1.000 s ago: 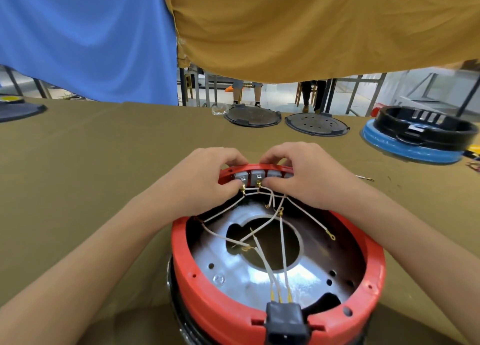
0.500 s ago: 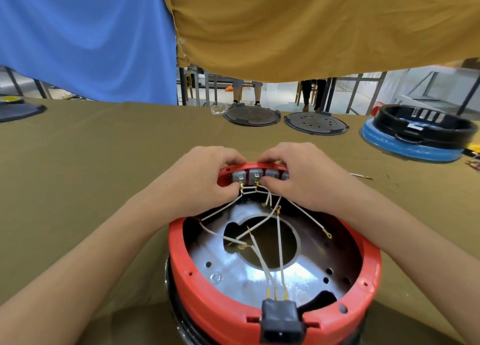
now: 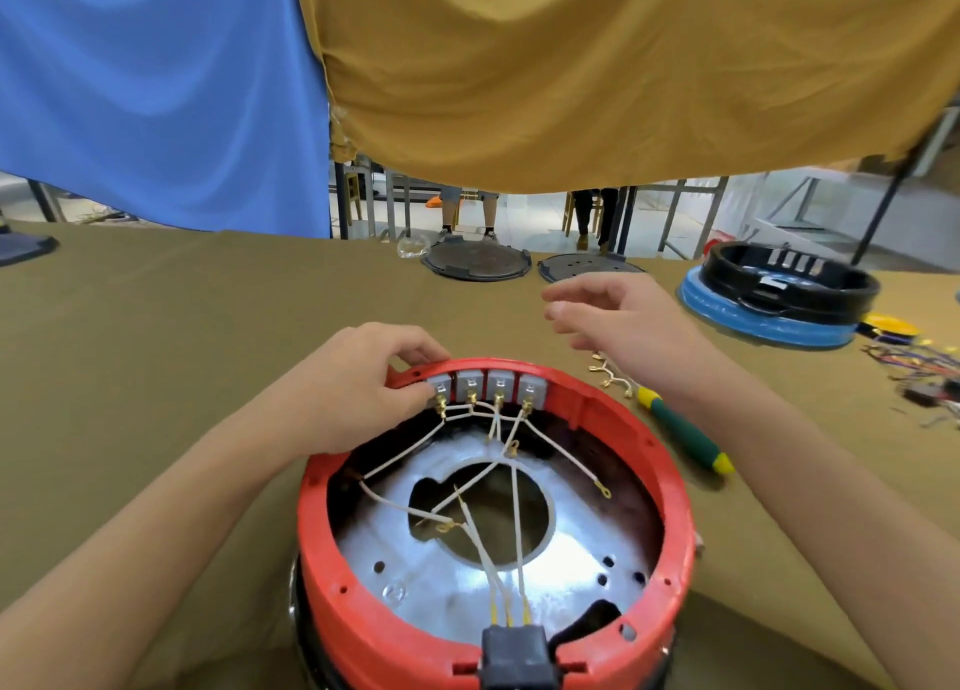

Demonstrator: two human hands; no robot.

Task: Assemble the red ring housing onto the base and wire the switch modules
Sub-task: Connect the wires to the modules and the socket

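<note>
Glossy red plastic ring housing [image 3: 670, 487], shiny metal plate [image 3: 571, 549], matt cloth-covered table [image 3: 156, 336].

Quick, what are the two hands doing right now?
Left hand: grips the far rim of the red ring housing beside the switch modules.
Right hand: open, holding nothing.

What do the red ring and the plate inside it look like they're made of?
Red ring housing: apparently moulded plastic, semi-matte, with uniform colour, moulded ribs and holes. Inner plate: looks like bare sheet metal, silvery with bright glare and punched holes; which metal can't be told.
</note>
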